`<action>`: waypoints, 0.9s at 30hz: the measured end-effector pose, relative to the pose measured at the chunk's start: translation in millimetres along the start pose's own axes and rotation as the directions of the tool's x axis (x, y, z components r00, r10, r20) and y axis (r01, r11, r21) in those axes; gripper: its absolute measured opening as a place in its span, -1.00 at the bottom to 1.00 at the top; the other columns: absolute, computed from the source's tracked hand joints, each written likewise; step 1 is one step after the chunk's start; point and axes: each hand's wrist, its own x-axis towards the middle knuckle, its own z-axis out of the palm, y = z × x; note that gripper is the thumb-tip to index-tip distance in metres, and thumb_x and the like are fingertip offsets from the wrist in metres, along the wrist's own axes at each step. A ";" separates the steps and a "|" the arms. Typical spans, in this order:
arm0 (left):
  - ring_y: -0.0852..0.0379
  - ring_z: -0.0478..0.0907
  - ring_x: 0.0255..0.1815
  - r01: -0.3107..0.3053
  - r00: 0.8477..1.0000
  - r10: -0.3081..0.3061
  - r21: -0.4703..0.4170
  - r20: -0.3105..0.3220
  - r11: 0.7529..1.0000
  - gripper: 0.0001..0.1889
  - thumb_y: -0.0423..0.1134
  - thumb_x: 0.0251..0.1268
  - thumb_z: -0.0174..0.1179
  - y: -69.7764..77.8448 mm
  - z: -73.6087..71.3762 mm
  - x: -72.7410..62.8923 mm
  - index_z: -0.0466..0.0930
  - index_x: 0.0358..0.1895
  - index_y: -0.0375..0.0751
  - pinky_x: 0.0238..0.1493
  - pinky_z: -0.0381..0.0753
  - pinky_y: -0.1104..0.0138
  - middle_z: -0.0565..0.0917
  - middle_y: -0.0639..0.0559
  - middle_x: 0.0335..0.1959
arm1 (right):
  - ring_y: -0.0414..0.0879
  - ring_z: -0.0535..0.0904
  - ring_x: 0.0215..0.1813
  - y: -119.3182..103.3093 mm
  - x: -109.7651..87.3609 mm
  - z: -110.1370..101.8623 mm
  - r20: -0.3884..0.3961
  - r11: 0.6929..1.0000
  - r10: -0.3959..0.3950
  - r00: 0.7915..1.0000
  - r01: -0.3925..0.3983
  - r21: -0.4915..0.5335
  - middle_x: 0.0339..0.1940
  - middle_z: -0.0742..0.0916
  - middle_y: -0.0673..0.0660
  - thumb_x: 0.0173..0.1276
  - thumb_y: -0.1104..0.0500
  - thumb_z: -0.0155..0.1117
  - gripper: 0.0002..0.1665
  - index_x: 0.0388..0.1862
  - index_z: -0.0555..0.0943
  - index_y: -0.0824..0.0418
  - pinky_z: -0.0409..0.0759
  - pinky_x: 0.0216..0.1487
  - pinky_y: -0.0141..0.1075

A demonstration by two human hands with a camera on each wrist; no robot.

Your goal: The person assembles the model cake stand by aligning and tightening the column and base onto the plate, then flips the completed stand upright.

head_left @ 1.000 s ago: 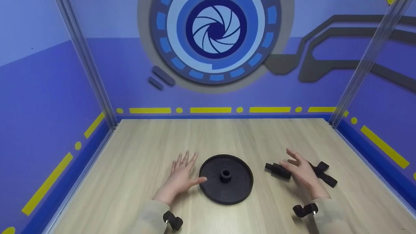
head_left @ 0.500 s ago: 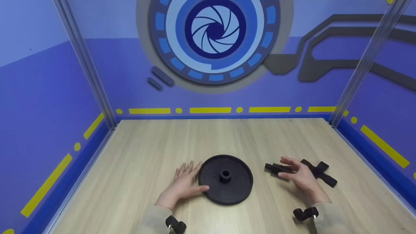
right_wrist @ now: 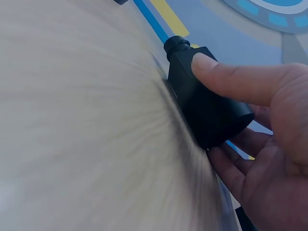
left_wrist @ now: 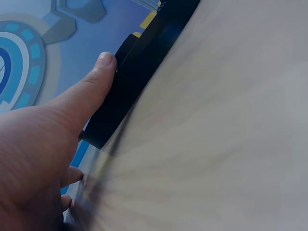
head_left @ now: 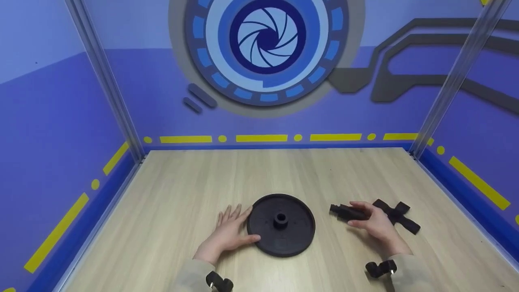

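A round black disc with a raised rim and a hollow central hub lies flat on the table. My left hand is at its left edge, the thumb straight across the rim and the other fingers extended along the side. In the left wrist view the thumb lies against the disc's dark edge. Over to the right, my right hand grips a black bottle-shaped part lying on its side. Its narrow neck points left; the right wrist view shows my thumb on the part's body and fingers behind.
Just beyond the right hand lies a black cross-shaped piece, partly hidden by that hand. The wooden table is enclosed by blue printed walls at the back and both sides, with metal posts at the back corners.
My left hand has come down and right until its thumb and fingers reach the disc's rim. My right hand has lowered and closed its fingers on the bottle-shaped part.
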 end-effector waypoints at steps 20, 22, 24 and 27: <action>-0.49 -0.23 0.69 0.001 1.000 -0.002 -0.021 -0.015 1.000 0.05 0.36 0.16 0.36 -3.6 5.4 0.7 0.15 0.64 0.00 0.64 -0.34 -0.35 0.05 -0.37 0.67 | 0.13 0.58 0.33 4.8 -1.5 1.7 -0.033 0.997 0.063 0.997 -0.065 -0.046 0.29 0.69 0.31 0.24 0.16 0.55 -0.36 0.29 0.61 0.26 0.41 0.23 -0.51; -0.49 -0.23 0.69 0.000 1.000 0.000 -0.020 -0.018 1.000 0.05 0.37 0.16 0.35 -3.8 5.4 1.1 0.15 0.64 -0.01 0.64 -0.33 -0.35 0.04 -0.37 0.67 | 0.08 0.60 0.28 3.8 -0.9 1.0 -0.034 0.998 0.057 0.998 -0.058 -0.032 0.28 0.69 0.33 0.24 0.17 0.55 -0.36 0.29 0.61 0.27 0.41 0.15 -0.59; -0.49 -0.22 0.69 -0.003 1.000 0.003 -0.017 -0.022 1.000 0.06 0.38 0.15 0.34 -3.9 5.2 1.3 0.15 0.64 -0.02 0.64 -0.33 -0.35 0.05 -0.37 0.67 | 0.01 0.62 0.23 1.8 -0.1 0.4 -0.039 0.998 0.057 0.998 -0.057 -0.007 0.28 0.69 0.33 0.23 0.18 0.56 -0.36 0.29 0.61 0.28 0.43 0.11 -0.61; -0.49 -0.21 0.69 -0.004 1.000 0.003 -0.010 -0.026 1.000 0.06 0.39 0.15 0.33 -4.5 5.8 0.8 0.16 0.64 -0.03 0.64 -0.32 -0.35 0.06 -0.37 0.67 | -0.14 0.60 0.18 -2.7 -0.2 0.5 -0.041 0.998 0.053 0.998 -0.052 0.027 0.28 0.68 0.33 0.23 0.18 0.56 -0.35 0.30 0.61 0.27 0.44 0.10 -0.63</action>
